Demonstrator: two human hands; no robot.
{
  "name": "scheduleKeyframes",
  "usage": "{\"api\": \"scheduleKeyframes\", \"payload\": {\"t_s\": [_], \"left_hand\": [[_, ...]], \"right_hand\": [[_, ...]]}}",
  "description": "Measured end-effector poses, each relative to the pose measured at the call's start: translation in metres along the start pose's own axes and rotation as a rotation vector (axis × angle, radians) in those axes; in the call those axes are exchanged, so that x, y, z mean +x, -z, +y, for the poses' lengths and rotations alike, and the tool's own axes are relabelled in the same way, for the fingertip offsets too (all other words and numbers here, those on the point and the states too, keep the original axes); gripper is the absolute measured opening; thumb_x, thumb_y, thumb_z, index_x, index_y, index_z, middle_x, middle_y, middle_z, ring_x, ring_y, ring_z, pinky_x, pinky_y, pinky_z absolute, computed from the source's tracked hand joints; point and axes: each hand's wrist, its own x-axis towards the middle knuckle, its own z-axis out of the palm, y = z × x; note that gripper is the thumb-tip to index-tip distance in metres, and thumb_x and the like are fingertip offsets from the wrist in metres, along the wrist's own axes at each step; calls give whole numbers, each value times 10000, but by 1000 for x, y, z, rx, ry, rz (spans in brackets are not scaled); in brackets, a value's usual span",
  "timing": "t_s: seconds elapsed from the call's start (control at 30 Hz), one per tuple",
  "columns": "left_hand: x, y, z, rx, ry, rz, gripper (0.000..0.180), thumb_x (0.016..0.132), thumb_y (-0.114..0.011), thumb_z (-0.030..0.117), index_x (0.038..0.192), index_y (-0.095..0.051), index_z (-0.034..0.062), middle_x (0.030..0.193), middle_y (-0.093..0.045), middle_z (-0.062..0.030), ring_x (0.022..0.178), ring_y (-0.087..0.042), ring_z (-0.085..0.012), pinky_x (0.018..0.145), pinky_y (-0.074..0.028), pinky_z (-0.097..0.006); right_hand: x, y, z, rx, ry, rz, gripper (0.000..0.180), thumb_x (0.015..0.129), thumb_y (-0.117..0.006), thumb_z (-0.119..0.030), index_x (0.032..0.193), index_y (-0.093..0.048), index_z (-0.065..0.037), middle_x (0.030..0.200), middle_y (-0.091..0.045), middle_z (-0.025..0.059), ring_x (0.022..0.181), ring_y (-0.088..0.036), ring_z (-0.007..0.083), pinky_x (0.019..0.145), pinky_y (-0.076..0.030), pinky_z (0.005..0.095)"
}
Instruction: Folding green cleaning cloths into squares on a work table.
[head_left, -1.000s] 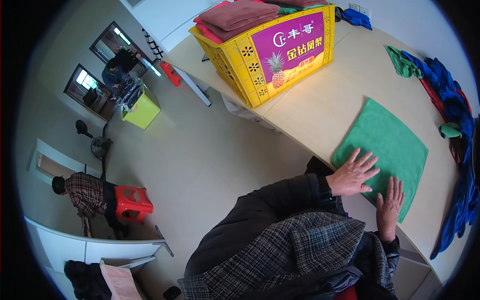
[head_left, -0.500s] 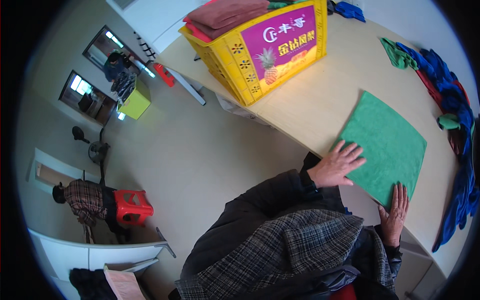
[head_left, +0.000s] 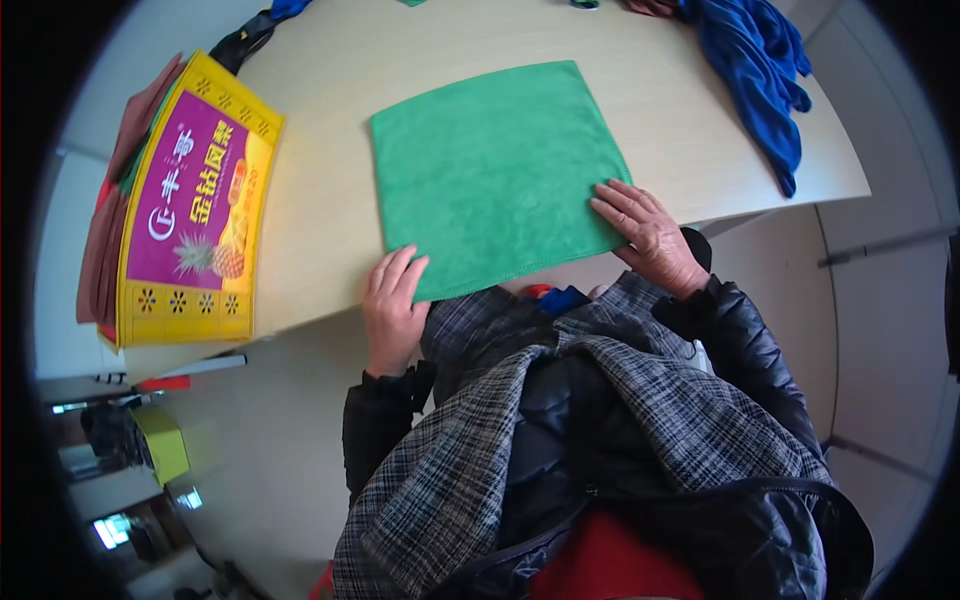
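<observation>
A green cloth (head_left: 500, 165), roughly square with a stitched edge, lies flat on the table in front of me. My left hand (head_left: 393, 310) rests at its near left corner, fingertips on the cloth and fingers slightly apart. On the right edge, close to the near corner, my right hand (head_left: 650, 235) lies with fingers stretched out over the fabric. Both hands look open; no part of the cloth is visibly gathered in them. The near edge of the cloth hangs slightly over the table's edge.
A yellow plastic crate (head_left: 185, 320) with a purple panel stands on the table (head_left: 320, 150) at left, holding folded brown, red and green cloths (head_left: 125, 215). Crumpled blue cloths (head_left: 745, 80) lie at the far right. A lime-yellow bin (head_left: 163, 445) stands on the floor at lower left.
My view has turned right, so the crate now appears at left and the cloth at centre. My left hand is now at the cloth's near left corner; my right hand stays on the right edge.
</observation>
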Motion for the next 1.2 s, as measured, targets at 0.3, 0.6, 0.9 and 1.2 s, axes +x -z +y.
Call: {"api": "scheduleKeyframes", "payload": {"t_s": [0.3,0.6,0.9,1.2], "left_hand": [[8,35,3,-134,75,31,284,682,-690,-75,949,-678,20,1044,-704,-102,1007,-642,-318,952,-487,-407],[80,78,-28,-378,452,-104,162,844,-722,1,988,-655,-30,897,-657,-49,865,-604,-134,827,-489,-271],[175,-22,-161,-598,593,-42,157,900,-726,87,969,-676,-44,800,-638,0,743,-529,-46,659,-464,-266],[150,-41,-170,-768,579,69,364,918,-703,63,1256,-600,-21,860,-661,-17,746,-547,-71,656,-469,-274]], "right_hand": [[17,45,14,171,47,-30,409,759,-720,8,1162,-695,-54,1198,-699,122,1148,-652,314,987,-522,433],[121,100,61,556,-209,-437,205,887,-709,-91,1070,-705,-1,887,-720,151,783,-690,230,774,-550,320],[226,14,139,297,-321,-214,367,865,-713,-312,1073,-711,-10,898,-725,170,839,-689,288,821,-538,375],[203,0,130,425,-526,-80,480,863,-717,-347,1239,-648,-56,989,-732,164,878,-701,337,818,-548,382]]}}
